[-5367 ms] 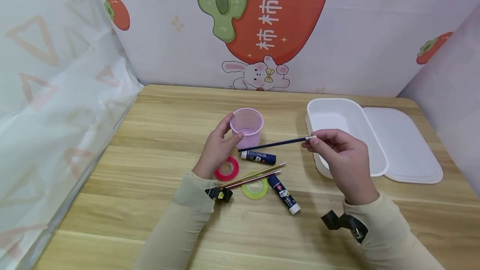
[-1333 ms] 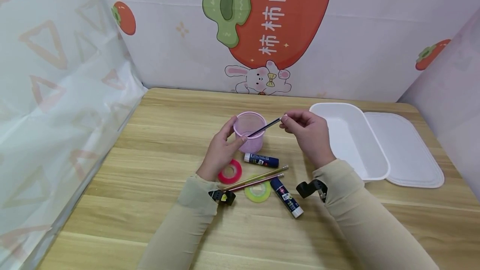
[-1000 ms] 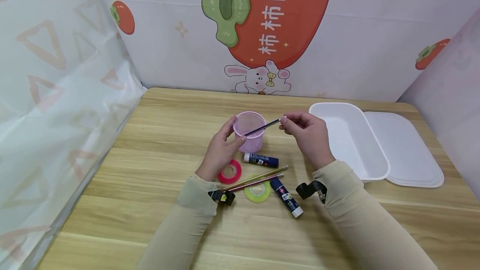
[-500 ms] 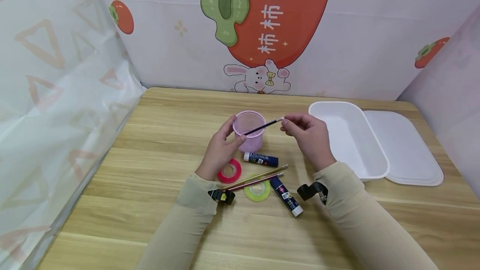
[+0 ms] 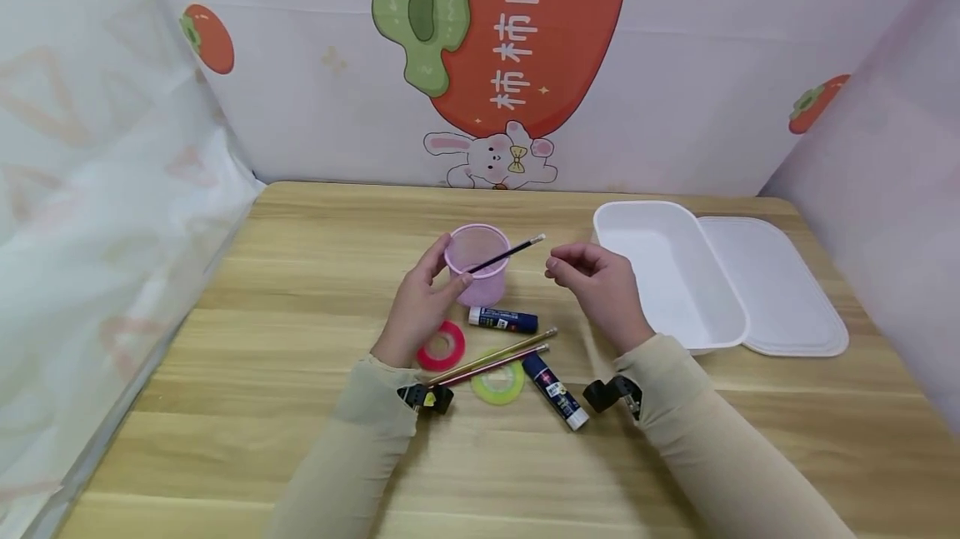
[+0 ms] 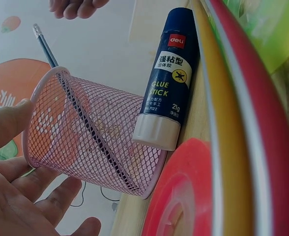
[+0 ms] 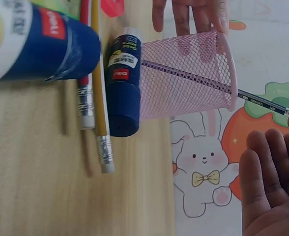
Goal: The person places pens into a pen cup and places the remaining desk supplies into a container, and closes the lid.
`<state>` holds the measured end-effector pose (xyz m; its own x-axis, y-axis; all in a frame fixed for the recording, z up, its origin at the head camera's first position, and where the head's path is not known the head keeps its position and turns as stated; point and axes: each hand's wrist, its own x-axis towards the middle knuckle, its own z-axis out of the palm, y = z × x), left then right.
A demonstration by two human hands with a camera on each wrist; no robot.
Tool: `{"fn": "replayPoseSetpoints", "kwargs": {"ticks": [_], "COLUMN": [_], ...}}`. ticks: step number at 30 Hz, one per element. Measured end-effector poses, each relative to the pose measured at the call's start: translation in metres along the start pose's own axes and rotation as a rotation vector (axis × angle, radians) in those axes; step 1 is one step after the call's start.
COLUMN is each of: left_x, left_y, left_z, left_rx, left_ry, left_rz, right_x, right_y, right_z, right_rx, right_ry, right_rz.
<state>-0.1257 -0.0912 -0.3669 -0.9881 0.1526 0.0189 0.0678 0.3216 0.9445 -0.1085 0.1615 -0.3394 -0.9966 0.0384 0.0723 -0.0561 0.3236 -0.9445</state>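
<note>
My left hand (image 5: 420,306) holds a pink mesh pen holder (image 5: 480,289) upright on the table, its thumb at the near side of the rim and its other fingers along the left. A dark pencil (image 5: 517,249) leans inside the holder, eraser end up and to the right; through the mesh in the left wrist view its lower end shows near the base. Just right of that eraser is my right hand (image 5: 600,289), apart from the pencil, fingers loosely bent and holding nothing. In front of the holder lies a glue stick (image 5: 504,321).
Nearby lie a second glue stick (image 5: 555,391), a gold pencil (image 5: 517,347), a red pencil (image 5: 495,365), a red tape roll (image 5: 457,337) and a yellow-green tape roll (image 5: 498,397). At right, a white plastic box (image 5: 667,272) stands beside its lid (image 5: 787,297).
The dark pencil went from above the table into the pen holder. My right hand has since let go of it and drawn slightly away. The left hand keeps its hold; the head view shifted.
</note>
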Motion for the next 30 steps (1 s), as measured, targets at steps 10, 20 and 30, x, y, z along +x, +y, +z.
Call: {"fn": "replayPoseSetpoints", "kwargs": {"ticks": [10,20,30], "left_x": [0.0,0.0,0.001], "left_y": [0.0,0.0,-0.003], "left_z": [-0.003,-0.003,-0.003], "left_rx": [-0.015,-0.018,-0.028], "left_ry": [-0.005,-0.006,-0.006], "left_rz": [-0.009,-0.009,0.02], "right_x": [-0.004,-0.015,-0.021], "right_y": [0.013,0.023,0.032], "right_z": [-0.003,0.001,0.005], "right_rx": [-0.183,-0.222,-0.224], "right_ry": [-0.142,-0.211,-0.218], "right_rz": [0.083,0.111,0.112]}}
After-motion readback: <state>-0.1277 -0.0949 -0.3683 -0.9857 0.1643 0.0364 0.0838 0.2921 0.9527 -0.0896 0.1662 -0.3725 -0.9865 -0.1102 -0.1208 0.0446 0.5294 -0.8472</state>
